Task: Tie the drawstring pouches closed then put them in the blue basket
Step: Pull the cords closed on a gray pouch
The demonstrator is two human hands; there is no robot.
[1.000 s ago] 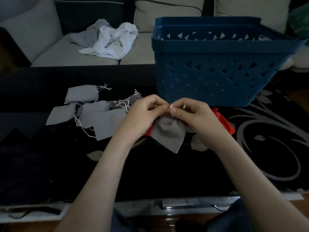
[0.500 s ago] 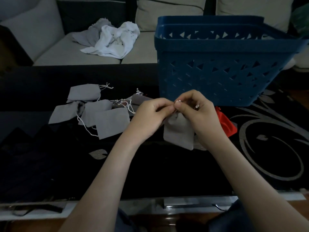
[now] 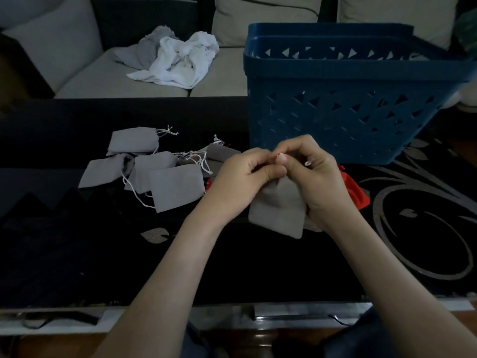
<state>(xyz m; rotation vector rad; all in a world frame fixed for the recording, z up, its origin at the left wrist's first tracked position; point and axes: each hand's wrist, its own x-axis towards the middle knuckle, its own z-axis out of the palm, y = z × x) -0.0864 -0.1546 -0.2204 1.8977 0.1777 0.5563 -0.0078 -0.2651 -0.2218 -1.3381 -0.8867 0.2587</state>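
Curled fingers [image 3: 271, 173] of both hands pinch the gathered neck of a grey pouch [image 3: 278, 210], whose body hangs just below them over the dark counter [image 3: 258, 267]. The left hand [image 3: 242, 177] and right hand [image 3: 315, 177] meet fingertip to fingertip at the pouch's top. A red pouch [image 3: 355, 189] lies partly hidden behind the right hand; loose grey pouches [image 3: 170, 184] lie to the left. The blue basket [image 3: 348, 120] stands just beyond the hands, with white cloth [image 3: 180, 60] on the sofa [image 3: 90, 81] behind.

Gray pouches [image 3: 175, 187] matt cloth; basket [image 3: 335, 120] smooth plastic; tabletop [image 3: 258, 267] glossy, prob. glass.
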